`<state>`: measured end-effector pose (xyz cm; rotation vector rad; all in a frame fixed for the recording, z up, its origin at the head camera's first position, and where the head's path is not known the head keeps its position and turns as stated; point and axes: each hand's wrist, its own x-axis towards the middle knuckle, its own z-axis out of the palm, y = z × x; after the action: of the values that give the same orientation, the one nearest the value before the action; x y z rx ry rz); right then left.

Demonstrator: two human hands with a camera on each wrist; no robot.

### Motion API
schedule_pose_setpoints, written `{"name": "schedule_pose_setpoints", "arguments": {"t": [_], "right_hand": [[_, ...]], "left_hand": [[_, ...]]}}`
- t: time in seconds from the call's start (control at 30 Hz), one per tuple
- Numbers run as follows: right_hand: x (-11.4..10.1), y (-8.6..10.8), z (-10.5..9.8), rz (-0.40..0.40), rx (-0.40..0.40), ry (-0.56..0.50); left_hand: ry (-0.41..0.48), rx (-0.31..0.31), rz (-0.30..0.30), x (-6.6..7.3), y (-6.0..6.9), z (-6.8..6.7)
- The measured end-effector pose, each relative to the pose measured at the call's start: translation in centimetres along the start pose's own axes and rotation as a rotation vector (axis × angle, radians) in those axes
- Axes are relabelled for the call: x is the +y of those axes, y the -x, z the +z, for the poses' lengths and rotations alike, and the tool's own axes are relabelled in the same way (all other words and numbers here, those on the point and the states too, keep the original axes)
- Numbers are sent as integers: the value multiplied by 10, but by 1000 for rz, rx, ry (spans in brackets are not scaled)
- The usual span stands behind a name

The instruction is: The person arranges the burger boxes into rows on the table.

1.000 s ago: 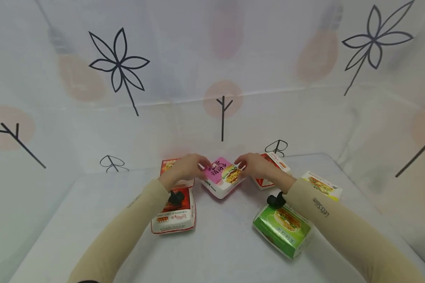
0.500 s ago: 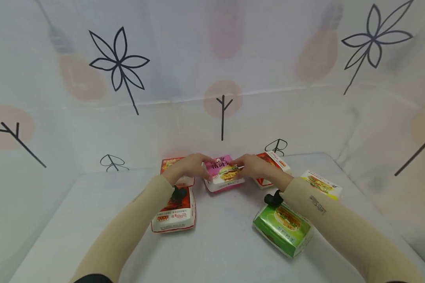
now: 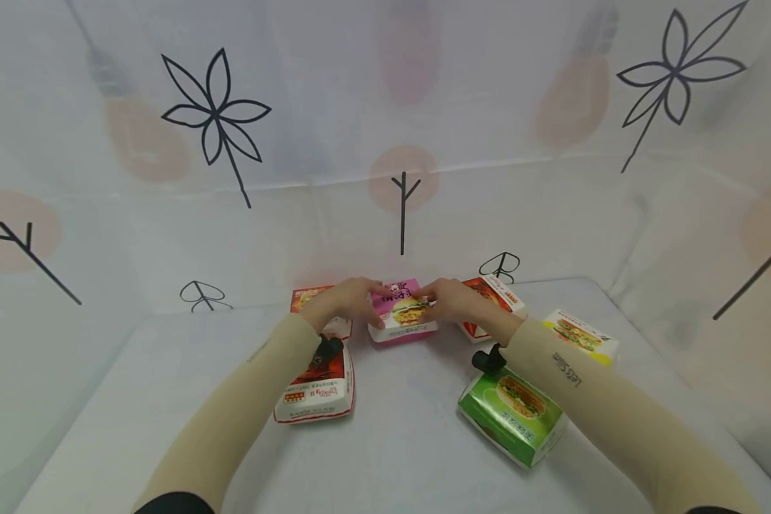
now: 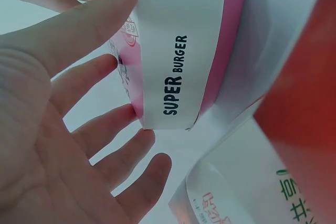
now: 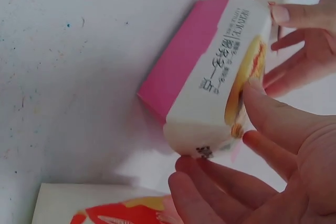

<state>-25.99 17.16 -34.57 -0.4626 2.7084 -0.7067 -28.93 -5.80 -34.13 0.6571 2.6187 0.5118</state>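
A pink and white burger box (image 3: 403,314) printed "SUPER BURGER" stands on the table at the back middle, its burger picture facing up. My left hand (image 3: 350,301) holds its left end; in the left wrist view the thumb (image 4: 113,6) lies at the top edge and the other fingers spread along the side. My right hand (image 3: 452,301) holds the opposite end, thumb (image 5: 268,106) on the printed top and fingers around the near corner in the right wrist view. The back of the box is partly hidden by the fingers.
Two red and white boxes, one at the front (image 3: 318,392) and one behind (image 3: 305,296), lie under my left forearm. Another red box (image 3: 488,293), a yellow and white box (image 3: 578,334) and a green box (image 3: 514,417) lie to the right. A patterned cloth wall (image 3: 334,235) rises behind.
The burger box has turned from a diagonal stance to nearly square with the back wall and shifted slightly back. Both hands have moved along with it; the other boxes have stayed put.
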Motion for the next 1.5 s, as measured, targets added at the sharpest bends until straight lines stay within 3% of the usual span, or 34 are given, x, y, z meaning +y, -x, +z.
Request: {"name": "schedule_pose_setpoints", "arguments": {"t": [0.13,0.27,0.6,0.8,1.0,1.17,1.5], "right_hand": [[2,8,-7,-15,20,-11],[7,24,-18,-24,63,-29],[26,98,-37,-24,119,-49],[46,142,-34,-52,116,-27],[74,177,-19,-93,95,-44],[86,189,-8,-150,108,-79],[86,185,4,-206,60,-62]], "left_hand": [[-49,0,12,1,1,0],[-37,8,-15,0,4,1],[1,-8,-31,0,8,1],[-1,-29,-56,1,8,-1],[14,-53,-38,1,7,-1],[7,-49,-30,0,6,-1],[-3,-67,-29,-1,4,0]]}}
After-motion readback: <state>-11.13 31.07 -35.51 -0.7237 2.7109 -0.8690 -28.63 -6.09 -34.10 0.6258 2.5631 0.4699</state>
